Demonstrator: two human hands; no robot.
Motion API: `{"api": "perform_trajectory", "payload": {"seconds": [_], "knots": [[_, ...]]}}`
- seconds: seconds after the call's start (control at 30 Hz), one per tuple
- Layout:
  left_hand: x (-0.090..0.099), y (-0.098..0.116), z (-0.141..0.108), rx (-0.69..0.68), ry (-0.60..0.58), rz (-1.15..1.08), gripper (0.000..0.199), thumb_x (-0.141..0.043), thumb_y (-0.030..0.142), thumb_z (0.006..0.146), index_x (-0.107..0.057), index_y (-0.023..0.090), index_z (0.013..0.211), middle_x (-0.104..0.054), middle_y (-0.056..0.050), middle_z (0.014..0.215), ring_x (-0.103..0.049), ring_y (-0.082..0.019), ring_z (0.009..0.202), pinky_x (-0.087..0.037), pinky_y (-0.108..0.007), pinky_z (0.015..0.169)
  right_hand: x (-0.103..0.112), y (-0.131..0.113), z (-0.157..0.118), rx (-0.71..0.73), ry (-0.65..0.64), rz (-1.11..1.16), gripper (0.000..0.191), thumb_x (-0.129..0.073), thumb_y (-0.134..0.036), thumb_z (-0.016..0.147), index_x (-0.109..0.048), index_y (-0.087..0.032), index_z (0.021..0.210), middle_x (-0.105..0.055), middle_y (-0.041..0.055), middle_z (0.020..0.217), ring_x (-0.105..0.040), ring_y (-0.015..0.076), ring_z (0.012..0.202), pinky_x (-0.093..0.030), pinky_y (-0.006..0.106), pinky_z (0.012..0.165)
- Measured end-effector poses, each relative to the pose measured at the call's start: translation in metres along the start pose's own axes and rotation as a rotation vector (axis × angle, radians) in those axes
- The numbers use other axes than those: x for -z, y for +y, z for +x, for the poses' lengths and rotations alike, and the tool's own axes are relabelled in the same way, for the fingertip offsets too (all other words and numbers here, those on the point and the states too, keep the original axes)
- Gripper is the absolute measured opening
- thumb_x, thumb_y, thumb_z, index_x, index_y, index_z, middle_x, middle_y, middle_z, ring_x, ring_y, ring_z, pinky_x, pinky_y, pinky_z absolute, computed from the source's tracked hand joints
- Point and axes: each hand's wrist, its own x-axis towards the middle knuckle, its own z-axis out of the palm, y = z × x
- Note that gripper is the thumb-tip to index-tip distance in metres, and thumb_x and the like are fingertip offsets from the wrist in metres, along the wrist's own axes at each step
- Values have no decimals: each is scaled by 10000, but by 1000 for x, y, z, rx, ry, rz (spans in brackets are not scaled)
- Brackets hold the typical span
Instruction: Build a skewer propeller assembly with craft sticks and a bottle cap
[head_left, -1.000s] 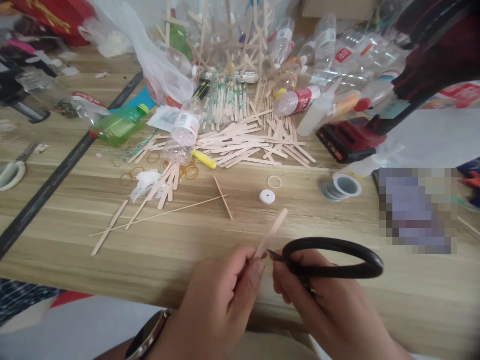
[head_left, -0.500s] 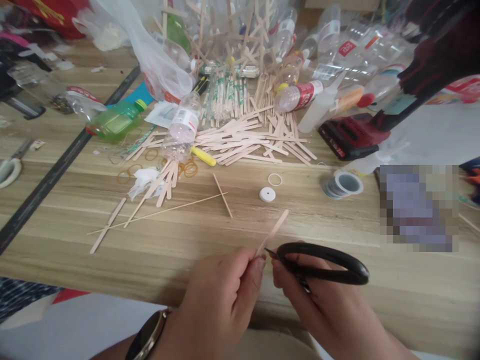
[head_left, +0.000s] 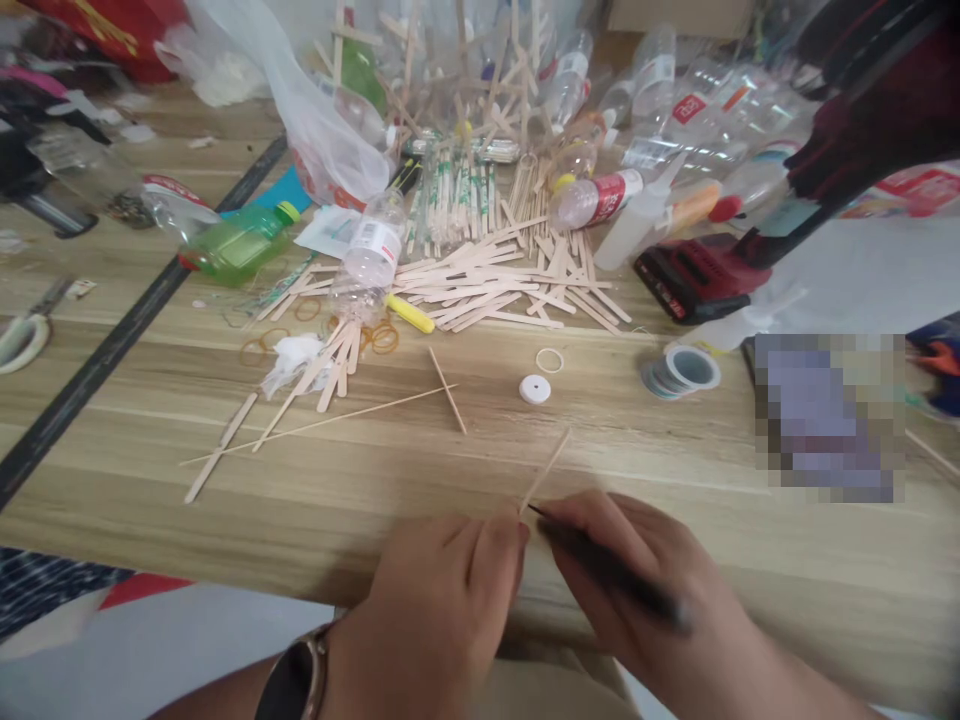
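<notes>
My left hand [head_left: 450,580] is closed around the lower end of a wooden craft stick [head_left: 547,468], which points up and to the right. The stick shows as a thin strip, its narrow edge towards me. A pair of black-handled scissors [head_left: 615,570] sits in my right hand [head_left: 660,560], fingers wrapped about it. Its handle is smeared by motion. The dark tip lies close beside the stick, just above my left fingertips; whether it touches the wood I cannot tell. Farther off on the table lie a white disc [head_left: 535,389] and a pale ring [head_left: 550,359].
Loose craft sticks [head_left: 480,285] are heaped mid-table behind my hands. Left of them lie a clear bottle [head_left: 373,250], a yellow-handled tool [head_left: 409,313] and a green bottle [head_left: 244,243]. A spool [head_left: 680,372] and a red-black power tool [head_left: 705,270] stand at right.
My right hand has rolled, so the scissors' handle loop now appears edge-on. The craft stick has turned from its flat side to its narrow edge, and my left hand has rotated slightly.
</notes>
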Motion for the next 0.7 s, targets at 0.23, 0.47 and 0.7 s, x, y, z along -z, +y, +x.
{"api": "perform_trajectory", "payload": {"seconds": [0.23, 0.47, 0.7], "knots": [[1, 2, -3, -26, -2, 101, 262, -313, 31, 931, -563, 86, 989, -672, -31, 575, -640, -195, 433, -520, -302, 392, -5, 0, -4, -75, -39, 108, 208, -385, -113, 955, -523, -201, 827, -639, -8, 562, -593, 124, 436, -460, 210, 423], [1, 2, -5, -59, -1, 198, 272, -322, 22, 913, -570, 57, 1019, -684, -54, 584, -661, -204, 460, -567, -314, 439, -4, -5, 1, -209, -153, 252, 249, -376, -165, 975, -513, -208, 772, -607, -29, 510, -556, 109, 390, -434, 194, 385], [6, 4, 0, 19, -43, 107, 319, -326, -37, 826, -590, 118, 915, -684, -25, 582, -656, -198, 441, -580, -329, 427, -8, 5, -4, 148, 64, -110, 207, -395, -80, 922, -593, -143, 930, -695, 56, 628, -646, 180, 513, -505, 284, 495]]}}
